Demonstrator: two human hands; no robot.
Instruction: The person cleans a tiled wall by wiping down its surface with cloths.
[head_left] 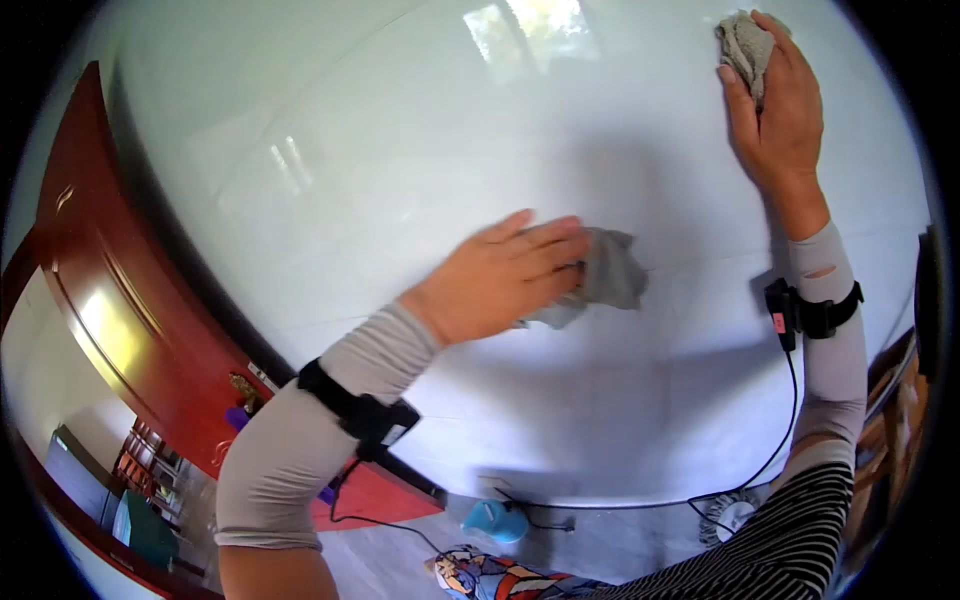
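My left hand [510, 275] lies on a grey cloth [612, 270] against the glossy white tiled wall [350, 210], its fingers stretched over the cloth's left part. At the upper right, my right hand [785, 110] has its fingers round a crumpled grey-beige cloth [745, 50], which touches the same wall. Both forearms wear light sleeves with black straps and small devices with cables.
A red wooden door [130, 300] stands open at the left, with chairs [145, 465] beyond it. On the floor below are a light-blue object [495, 520] and a round object [732, 515]. Wooden furniture [895, 420] is at the right edge.
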